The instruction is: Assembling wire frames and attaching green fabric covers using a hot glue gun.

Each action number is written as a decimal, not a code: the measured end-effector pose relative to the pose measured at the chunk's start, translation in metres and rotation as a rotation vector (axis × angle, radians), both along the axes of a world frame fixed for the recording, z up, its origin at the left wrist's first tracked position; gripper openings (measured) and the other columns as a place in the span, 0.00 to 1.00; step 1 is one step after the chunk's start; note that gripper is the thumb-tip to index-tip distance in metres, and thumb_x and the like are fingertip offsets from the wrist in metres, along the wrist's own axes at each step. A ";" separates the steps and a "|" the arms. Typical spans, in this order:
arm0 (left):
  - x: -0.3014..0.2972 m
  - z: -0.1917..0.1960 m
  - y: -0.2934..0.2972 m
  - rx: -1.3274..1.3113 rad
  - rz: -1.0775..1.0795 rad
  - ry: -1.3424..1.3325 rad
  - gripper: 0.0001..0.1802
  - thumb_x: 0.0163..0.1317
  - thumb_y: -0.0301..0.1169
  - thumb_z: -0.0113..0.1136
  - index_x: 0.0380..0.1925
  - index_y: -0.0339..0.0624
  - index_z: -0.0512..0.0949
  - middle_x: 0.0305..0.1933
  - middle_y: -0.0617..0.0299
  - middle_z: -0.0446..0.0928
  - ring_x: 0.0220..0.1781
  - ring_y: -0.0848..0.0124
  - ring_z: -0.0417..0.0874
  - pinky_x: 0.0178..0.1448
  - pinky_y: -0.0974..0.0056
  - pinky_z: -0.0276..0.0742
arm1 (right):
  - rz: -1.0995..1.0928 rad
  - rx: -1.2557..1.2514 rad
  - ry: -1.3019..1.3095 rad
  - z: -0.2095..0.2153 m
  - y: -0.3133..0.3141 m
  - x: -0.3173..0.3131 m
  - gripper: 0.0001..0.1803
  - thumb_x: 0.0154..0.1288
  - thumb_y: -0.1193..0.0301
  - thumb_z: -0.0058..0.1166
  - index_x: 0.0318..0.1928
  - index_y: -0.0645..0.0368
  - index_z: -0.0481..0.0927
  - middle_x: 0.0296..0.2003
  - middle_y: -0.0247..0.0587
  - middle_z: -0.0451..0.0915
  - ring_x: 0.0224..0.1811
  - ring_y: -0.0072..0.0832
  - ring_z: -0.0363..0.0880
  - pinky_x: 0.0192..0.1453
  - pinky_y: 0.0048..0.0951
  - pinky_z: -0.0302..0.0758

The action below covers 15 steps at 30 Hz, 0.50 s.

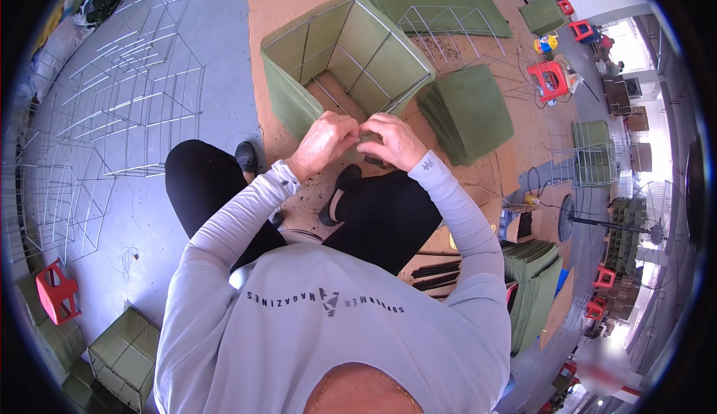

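Right in front of me stands a box of green sheet material [291, 93] around a wire frame [364, 64], with its open side facing up. At its near corner my left hand [326, 144] is closed, thumb and fingers pinched together. My right hand [393, 142] is closed in the same way just to the right, fingertips almost touching those of the left. Whatever lies between the fingertips is too small and covered to make out. Both hands are beside the box's near edge.
Right of the box lies a stack of green sheets [472, 111], with larger sheets [433, 0] behind. A bare wire frame [452, 27] stands there. More wire frames [142, 93] cover the left floor. Red stools [549, 79] and a fan [657, 216] are at right.
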<state>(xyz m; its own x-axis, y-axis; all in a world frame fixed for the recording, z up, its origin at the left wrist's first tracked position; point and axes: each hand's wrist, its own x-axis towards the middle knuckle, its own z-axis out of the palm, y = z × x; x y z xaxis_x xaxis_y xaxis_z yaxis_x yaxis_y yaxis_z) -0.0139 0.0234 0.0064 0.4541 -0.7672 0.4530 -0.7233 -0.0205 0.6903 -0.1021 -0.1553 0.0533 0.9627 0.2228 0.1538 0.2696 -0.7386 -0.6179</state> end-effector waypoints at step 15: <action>0.014 0.009 0.002 0.089 -0.164 -0.102 0.14 0.44 0.27 0.70 0.33 0.38 0.80 0.32 0.57 0.75 0.41 0.56 0.78 0.44 0.55 0.73 | -0.004 -0.233 -0.150 -0.009 0.002 0.002 0.06 0.53 0.74 0.63 0.30 0.60 0.78 0.28 0.40 0.76 0.36 0.40 0.76 0.42 0.39 0.72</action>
